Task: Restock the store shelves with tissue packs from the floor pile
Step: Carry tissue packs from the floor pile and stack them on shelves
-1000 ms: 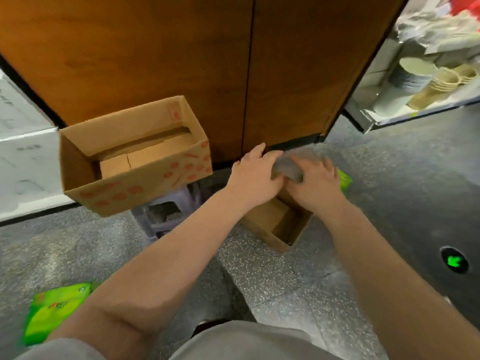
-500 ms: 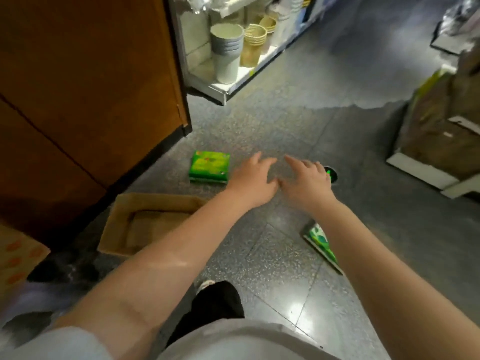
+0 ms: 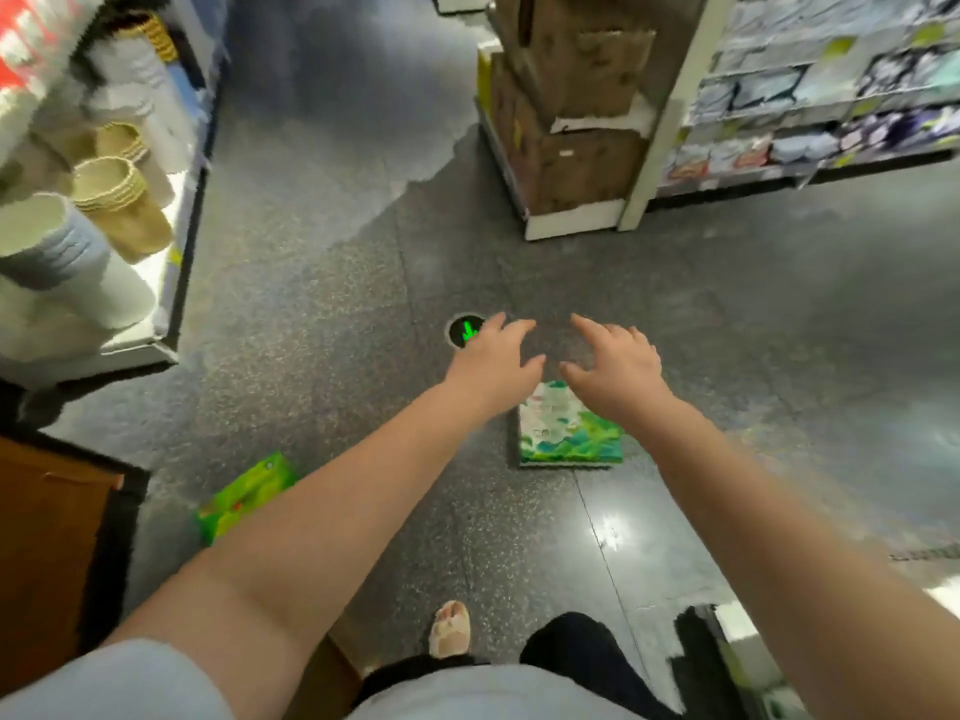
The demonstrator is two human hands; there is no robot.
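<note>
Head view looks down at two bare hands held out over a dark speckled floor [image 3: 322, 314]. Left hand [image 3: 493, 361] has its fingers straight and slightly spread, holding nothing; its fingertips cover part of a round floor marker [image 3: 464, 330] with a green arrow. Right hand [image 3: 618, 363] has its fingers loosely bent and apart, also holding nothing. Neither hand touches a pack, as far as can be told.

Taking the marker as landmark: a green-and-white tissue pack [image 3: 566, 433] lies flat on the floor nearer the person and to the right of it, its far corner hidden behind the right wrist. Its print is blurred and no words can be read. A second, bright green pack [image 3: 244, 496] lies nearer still and to the left of the marker, half covered by the left forearm; its label is also unreadable.

Far left of the marker, a low shelf [image 3: 171, 283] carries stacked cups [image 3: 78, 267], pale and tan, cut off by the frame edge. Beyond the marker to the right stand stacked cartons [image 3: 566, 163], smeared and hard to make out, and farther right shelves [image 3: 831, 111] of packaged goods whose labels cannot be read. A brown wood panel [image 3: 47, 543] sits at the lower left. One foot [image 3: 450, 628] shows at the bottom, beside dark trousers.
</note>
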